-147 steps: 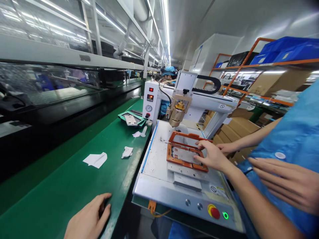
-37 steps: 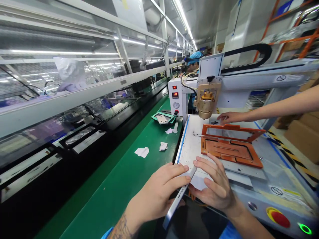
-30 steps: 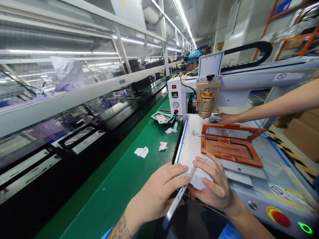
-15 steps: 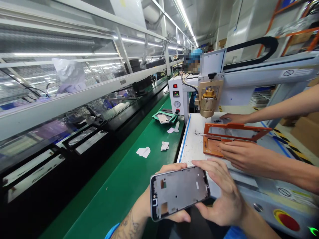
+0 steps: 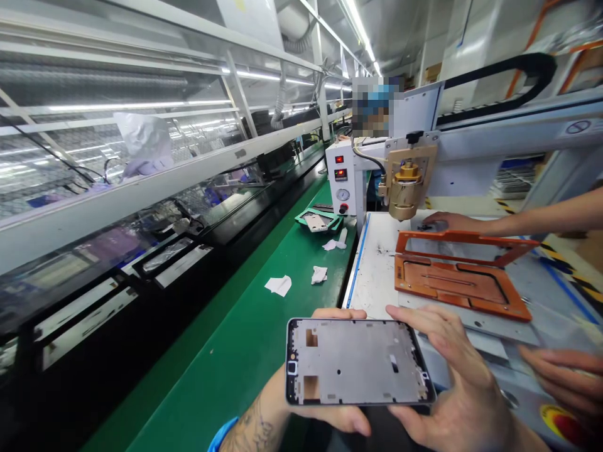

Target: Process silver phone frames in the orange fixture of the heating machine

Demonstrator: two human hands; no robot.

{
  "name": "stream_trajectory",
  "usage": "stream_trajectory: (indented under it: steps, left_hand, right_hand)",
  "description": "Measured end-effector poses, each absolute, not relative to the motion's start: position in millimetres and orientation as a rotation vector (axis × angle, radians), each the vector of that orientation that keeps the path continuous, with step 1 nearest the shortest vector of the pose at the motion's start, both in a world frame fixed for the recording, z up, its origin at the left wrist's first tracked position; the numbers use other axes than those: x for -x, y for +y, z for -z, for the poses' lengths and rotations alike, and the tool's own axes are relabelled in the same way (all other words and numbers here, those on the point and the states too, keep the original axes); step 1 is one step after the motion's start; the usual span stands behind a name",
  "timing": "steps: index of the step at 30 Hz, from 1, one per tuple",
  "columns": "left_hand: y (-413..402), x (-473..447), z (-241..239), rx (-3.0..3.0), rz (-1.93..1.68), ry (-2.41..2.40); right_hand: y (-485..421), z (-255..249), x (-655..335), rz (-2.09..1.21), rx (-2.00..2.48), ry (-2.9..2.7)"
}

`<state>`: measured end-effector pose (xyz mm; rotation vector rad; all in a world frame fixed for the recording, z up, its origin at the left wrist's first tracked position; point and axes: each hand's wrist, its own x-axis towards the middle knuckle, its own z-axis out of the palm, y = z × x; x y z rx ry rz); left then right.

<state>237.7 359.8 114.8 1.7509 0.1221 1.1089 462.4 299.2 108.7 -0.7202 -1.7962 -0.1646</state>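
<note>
A silver phone middle frame with a dark rim is held flat toward me, low in the view. My left hand grips its left end from behind and below. My right hand grips its right end, fingers curled over the top edge. Behind it on the white machine bed lies an orange fixture with its hinged lid raised and its pocket bare. A brass dispensing head hangs above the fixture's far left corner.
A co-worker's hand rests behind the fixture; another co-worker's hand is at the lower right near the red stop button. The green conveyor belt carries paper scraps and a green fixture.
The phone frame was edge-on between my hands a second ago; it has been turned flat toward me and lifted. A co-worker's hand that reached over the orange fixture has drawn back to the lower right.
</note>
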Motion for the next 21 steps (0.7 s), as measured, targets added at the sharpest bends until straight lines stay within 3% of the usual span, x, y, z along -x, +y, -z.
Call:
stream_trajectory:
  steps: [21]
  left_hand:
    - [348.9, -246.3, -120.7, -1.594, -1.106, 0.154]
  right_hand:
    - [284.8, -106.8, -461.7, 0.15, 0.802, -1.798]
